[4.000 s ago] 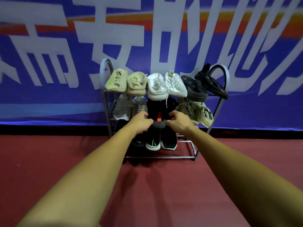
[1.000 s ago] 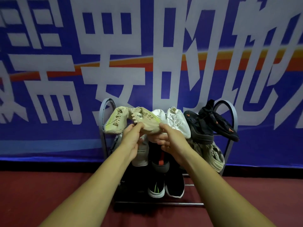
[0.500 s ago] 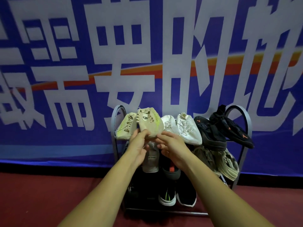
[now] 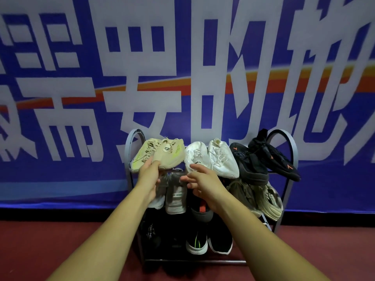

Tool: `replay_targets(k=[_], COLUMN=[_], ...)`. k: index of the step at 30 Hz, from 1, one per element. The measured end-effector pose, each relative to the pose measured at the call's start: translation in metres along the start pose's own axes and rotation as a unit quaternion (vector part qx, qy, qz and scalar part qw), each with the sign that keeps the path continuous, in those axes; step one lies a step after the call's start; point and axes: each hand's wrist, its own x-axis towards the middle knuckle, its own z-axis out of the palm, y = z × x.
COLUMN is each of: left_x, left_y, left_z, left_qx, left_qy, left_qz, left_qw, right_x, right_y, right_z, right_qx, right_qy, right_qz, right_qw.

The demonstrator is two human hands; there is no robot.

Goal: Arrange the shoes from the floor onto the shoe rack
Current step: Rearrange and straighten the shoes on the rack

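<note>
A grey metal shoe rack (image 4: pixel 292 151) with three tiers stands against the banner wall, filled with shoes. My left hand (image 4: pixel 149 175) grips the toe end of a beige shoe (image 4: pixel 169 154) on the top tier, beside its beige mate (image 4: pixel 143 154) at the far left. My right hand (image 4: pixel 203 183) hovers just below a white shoe (image 4: pixel 195 155), fingers apart and holding nothing. A second white shoe (image 4: pixel 222 159) and two black shoes (image 4: pixel 249 163) fill the rest of the top tier.
The middle tier holds grey-white shoes (image 4: pixel 175 196) and beige sneakers (image 4: pixel 267 199). Black shoes (image 4: pixel 220 241) sit on the bottom tier. Behind stands a blue banner (image 4: pixel 60 98) with large white characters. Red carpet (image 4: pixel 40 250) covers the floor.
The beige shoe has been moved left and set beside its mate on the top tier. My right hand has come off it and dropped slightly; my left hand still holds it.
</note>
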Motion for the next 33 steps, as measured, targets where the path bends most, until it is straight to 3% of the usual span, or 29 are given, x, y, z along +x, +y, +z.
replay_targets(k=[9, 12, 15, 18, 25, 33], left_x=[-0.012, -0.010, -0.014, -0.018, -0.030, -0.043], left_y=[-0.015, -0.018, -0.015, -0.014, -0.008, -0.013], left_z=[0.006, 0.004, 0.006, 0.007, 0.006, 0.014], left_qx=[0.122, 0.120, 0.076, 0.054, 0.074, 0.108], left_qy=[-0.051, -0.034, -0.049, -0.055, -0.072, -0.060], left_qz=[0.013, 0.027, 0.003, -0.021, -0.037, -0.023], left_qw=[0.991, 0.992, 0.996, 0.997, 0.994, 0.992], right_x=[0.006, 0.015, 0.017, 0.016, 0.010, 0.020], right_y=[0.008, 0.018, 0.024, 0.027, 0.022, 0.020], right_z=[-0.013, -0.018, -0.024, -0.024, -0.022, -0.023], right_qx=[-0.063, -0.104, -0.136, -0.133, -0.013, 0.050], right_qy=[0.051, 0.133, 0.187, 0.163, 0.108, 0.116], right_qz=[-0.085, -0.124, -0.090, -0.050, -0.023, -0.022], right_qw=[0.993, 0.978, 0.969, 0.976, 0.994, 0.992])
